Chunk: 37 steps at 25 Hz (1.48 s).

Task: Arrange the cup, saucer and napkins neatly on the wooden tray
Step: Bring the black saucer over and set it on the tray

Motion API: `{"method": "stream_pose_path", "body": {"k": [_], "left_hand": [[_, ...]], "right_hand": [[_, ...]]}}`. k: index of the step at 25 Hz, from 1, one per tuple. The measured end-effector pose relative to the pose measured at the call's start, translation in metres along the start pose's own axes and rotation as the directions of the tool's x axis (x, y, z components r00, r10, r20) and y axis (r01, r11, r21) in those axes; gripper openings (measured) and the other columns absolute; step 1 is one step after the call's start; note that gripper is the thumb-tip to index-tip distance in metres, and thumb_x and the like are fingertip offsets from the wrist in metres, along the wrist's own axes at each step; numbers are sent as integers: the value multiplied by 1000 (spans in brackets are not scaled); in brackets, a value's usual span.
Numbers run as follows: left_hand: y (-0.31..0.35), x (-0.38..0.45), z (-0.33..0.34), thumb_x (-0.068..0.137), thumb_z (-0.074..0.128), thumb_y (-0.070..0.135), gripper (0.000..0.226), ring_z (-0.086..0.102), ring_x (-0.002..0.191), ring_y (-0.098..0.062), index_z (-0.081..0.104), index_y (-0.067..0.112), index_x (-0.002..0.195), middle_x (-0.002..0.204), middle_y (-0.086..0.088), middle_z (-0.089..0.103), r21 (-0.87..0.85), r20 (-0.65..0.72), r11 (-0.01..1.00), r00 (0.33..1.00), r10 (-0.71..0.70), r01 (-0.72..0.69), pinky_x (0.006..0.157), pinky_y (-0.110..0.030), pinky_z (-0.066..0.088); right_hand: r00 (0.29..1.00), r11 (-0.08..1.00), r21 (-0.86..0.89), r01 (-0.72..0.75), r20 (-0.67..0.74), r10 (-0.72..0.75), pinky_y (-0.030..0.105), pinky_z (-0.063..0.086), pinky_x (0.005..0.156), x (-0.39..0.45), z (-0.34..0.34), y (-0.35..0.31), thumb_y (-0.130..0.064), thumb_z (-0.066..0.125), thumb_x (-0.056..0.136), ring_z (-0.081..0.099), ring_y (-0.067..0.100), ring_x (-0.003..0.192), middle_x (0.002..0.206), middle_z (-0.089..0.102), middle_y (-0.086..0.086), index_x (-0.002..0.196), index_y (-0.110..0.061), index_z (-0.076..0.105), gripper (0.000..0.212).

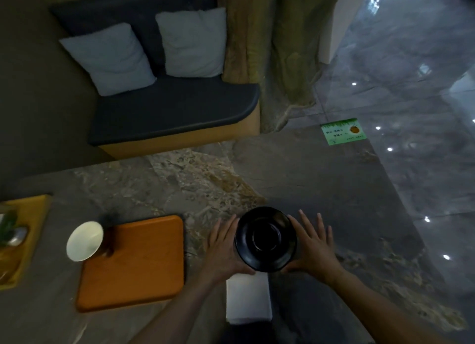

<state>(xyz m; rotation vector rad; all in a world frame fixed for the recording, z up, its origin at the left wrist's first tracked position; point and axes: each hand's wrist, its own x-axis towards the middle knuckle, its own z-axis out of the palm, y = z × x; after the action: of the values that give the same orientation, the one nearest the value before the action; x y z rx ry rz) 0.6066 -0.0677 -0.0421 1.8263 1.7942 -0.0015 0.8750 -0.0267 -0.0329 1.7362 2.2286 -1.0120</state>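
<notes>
A black round saucer (266, 239) is held between my two hands above the stone table, right of the tray. My left hand (225, 249) presses its left rim and my right hand (312, 246) presses its right rim, fingers spread. A stack of white napkins (248, 298) lies on the table just below the saucer, near the front edge. The orange wooden tray (140, 264) lies to the left. A cup (86, 240) with a white inside and brown outside stands on the tray's far left corner.
A yellow wooden box (28, 230) with a small plant and a metal object sits at the table's left edge. A green card (343, 131) lies at the far right corner. Beyond the table stands a dark bench (174, 109) with two pale cushions.
</notes>
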Motion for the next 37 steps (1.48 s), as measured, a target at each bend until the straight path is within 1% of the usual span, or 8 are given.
{"method": "stream_pose_path", "body": {"k": [10,13,16,20,22,25,30,37], "left_hand": [[-81,-62,-40,51,58,92,129,-5,151,-16,2,35,152,163,11,7,-94,-138,995,989,-49,36,120,-52,7],[-111,-78,-53,51,69,83,127,1,151,-16,4,38,150,162,8,12,-121,-163,993,986,-14,-6,121,-48,4],[-142,-95,-65,48,78,73,129,9,149,-11,10,33,151,160,9,18,-145,-186,989,982,1,-29,122,-43,8],[-176,-118,-80,43,72,84,126,16,144,-2,13,45,147,156,18,22,-243,-251,969,968,-20,-43,120,-34,17],[-195,-123,-83,49,74,81,118,28,142,-3,22,41,147,153,17,33,-247,-254,964,966,37,-102,118,-35,27],[-228,-138,-75,49,79,78,127,19,146,-7,18,31,150,157,13,25,-308,-209,951,978,-23,-43,119,-42,23],[-267,-152,-56,45,83,71,137,10,150,-16,11,24,152,162,5,14,-347,-154,938,986,-65,8,123,-42,12],[-279,-152,-45,46,80,72,138,-1,150,-14,-3,36,149,161,10,0,-374,-77,924,991,-113,77,123,-38,8]], "right_hand": [[971,971,-62,232,-43,-235,55,-19,111,16,19,-103,-91,60,36,-43,19,134,153,-10,-26,141,-51,-20,138],[967,970,-16,244,-66,-245,56,-17,112,14,34,-136,-97,52,35,-40,17,136,160,-3,-19,136,-57,-24,133],[971,973,-39,225,-68,-228,57,-12,114,12,51,-173,-96,53,40,-36,19,137,161,-1,-17,145,-46,-12,134],[976,978,-48,202,-68,-205,55,-9,116,15,74,-219,-98,52,39,-31,21,140,161,2,-17,149,-39,-3,136],[971,973,-73,218,-83,-223,54,-8,116,16,88,-236,-98,52,39,-39,12,135,161,4,-17,149,-40,-1,135],[959,966,-94,243,-124,-253,52,-5,116,18,110,-256,-100,50,38,-48,-4,124,159,9,-18,144,-48,-6,131],[981,974,-123,189,-14,-192,59,-2,117,21,136,-274,-100,49,38,-24,26,143,161,5,-16,147,-44,-7,135],[987,974,-158,162,47,-156,58,-4,116,32,149,-277,-96,51,40,-22,30,144,161,1,-17,145,-46,-15,134]]}}
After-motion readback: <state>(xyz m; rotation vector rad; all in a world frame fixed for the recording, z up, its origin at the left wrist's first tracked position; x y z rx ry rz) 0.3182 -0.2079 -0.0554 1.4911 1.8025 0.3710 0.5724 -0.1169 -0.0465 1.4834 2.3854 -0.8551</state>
